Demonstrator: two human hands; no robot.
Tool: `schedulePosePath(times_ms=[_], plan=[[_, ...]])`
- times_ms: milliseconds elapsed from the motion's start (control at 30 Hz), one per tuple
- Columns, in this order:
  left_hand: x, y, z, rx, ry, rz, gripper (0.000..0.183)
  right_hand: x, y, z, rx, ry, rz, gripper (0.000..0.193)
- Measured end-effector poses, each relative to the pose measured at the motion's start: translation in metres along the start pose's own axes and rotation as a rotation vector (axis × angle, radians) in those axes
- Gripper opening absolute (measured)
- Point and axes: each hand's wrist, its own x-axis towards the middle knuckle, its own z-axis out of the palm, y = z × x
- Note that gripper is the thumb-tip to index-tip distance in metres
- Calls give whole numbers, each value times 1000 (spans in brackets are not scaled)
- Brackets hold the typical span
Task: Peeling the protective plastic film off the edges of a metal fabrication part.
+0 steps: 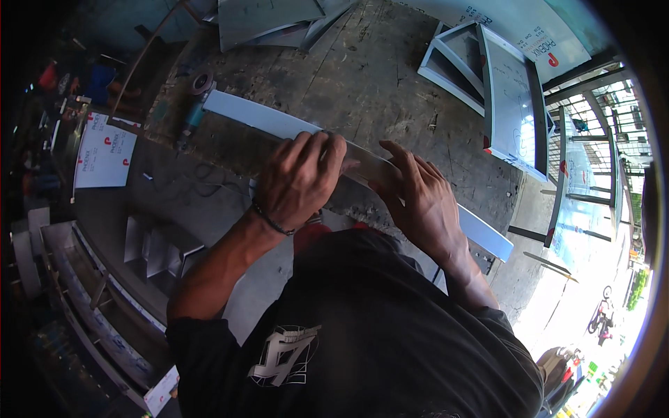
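A long, pale metal strip (265,120) is lying across a scarred wooden workbench (376,76), running from about ten o'clock down toward four o'clock, where its far end (488,237) is showing past the person's right forearm. The left hand (301,177) is pressing down on the strip near the centre of the frame, fingers curled close together over its upper edge, a dark band circling the wrist. The right hand (418,191) is resting just beside it at three o'clock of the left, fingers spread slightly and laid flat along the strip; whether they are gripping its underside cannot be told. At the strip's ten o'clock end an angle grinder (197,97) is lying on the bench, touching or nearly touching the metal. Folded sheet-metal pieces (272,21) are lying at twelve o'clock, and a white framed panel (502,90) is leaning at two o'clock. A white printed sheet (104,153) is sitting at nine o'clock, with metal channels (90,292) stacked at eight o'clock.
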Motion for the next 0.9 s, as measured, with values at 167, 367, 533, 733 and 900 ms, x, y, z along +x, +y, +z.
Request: schedulePosePath(times_ms=[167,367,533,733,900], plan=[[4,-15,1,62,-37,130,16,0,-3,-1,-12,-5,-8,61],[15,-75,-17,177,-3,71,13,-8,-2,0,7,-19,4,61],[9,-117,-48,-151,19,-525,22,-8,-7,1,-8,9,-8,62],[29,-35,-21,-376,-63,-487,23,-5,-11,-2,6,-38,-13,60],[52,-19,-8,-124,-212,-439,34,-1,-6,-4,-11,-35,-22,57]])
